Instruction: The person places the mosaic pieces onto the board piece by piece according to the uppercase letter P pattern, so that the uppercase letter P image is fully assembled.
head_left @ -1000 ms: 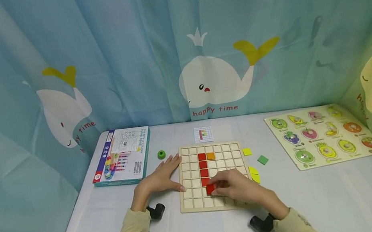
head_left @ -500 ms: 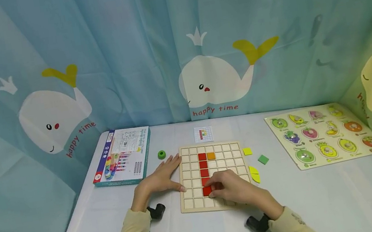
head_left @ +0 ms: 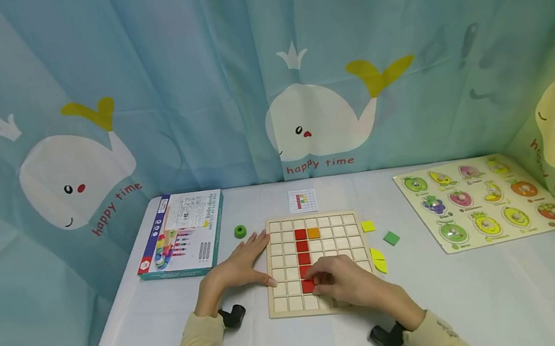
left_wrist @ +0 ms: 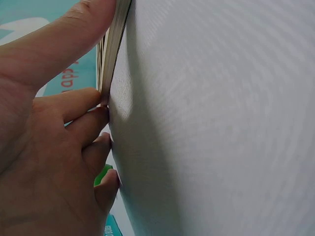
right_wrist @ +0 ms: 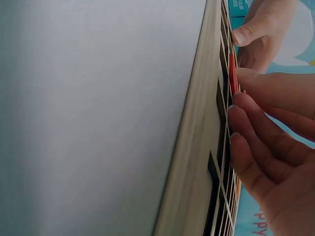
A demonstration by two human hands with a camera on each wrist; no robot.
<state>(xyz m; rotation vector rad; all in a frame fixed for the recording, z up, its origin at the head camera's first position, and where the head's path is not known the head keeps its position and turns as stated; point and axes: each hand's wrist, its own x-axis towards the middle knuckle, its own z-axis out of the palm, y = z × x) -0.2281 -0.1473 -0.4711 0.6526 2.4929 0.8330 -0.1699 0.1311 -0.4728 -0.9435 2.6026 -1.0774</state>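
Observation:
A wooden grid board [head_left: 281,304] lies on the white table, a column of red square tiles [head_left: 302,246] running down its left-middle cells. An orange tile [head_left: 314,233] sits beside the top red one. With curled thumb and index finger, my right hand [head_left: 348,280] holds the right side of the lowest red tile [head_left: 307,287] at its cell; in the right wrist view this red tile [right_wrist: 233,71] stands slightly tilted at the fingertips. My left hand [head_left: 240,268] rests with spread, mostly straight fingers along the board's left edge, thumb touching the rim.
Several yellow tiles [head_left: 368,226] and a green tile [head_left: 391,238] lie right of the board. Behind it is a small pattern card [head_left: 302,200]. A green ring [head_left: 240,231] and a toy box [head_left: 181,235] lie left; a fruit puzzle board [head_left: 484,202] lies right.
My right hand has brought the lowest red tile slightly left, down into line with the red column, and its fingers now stay at the tile's right side. The left hand has not moved.

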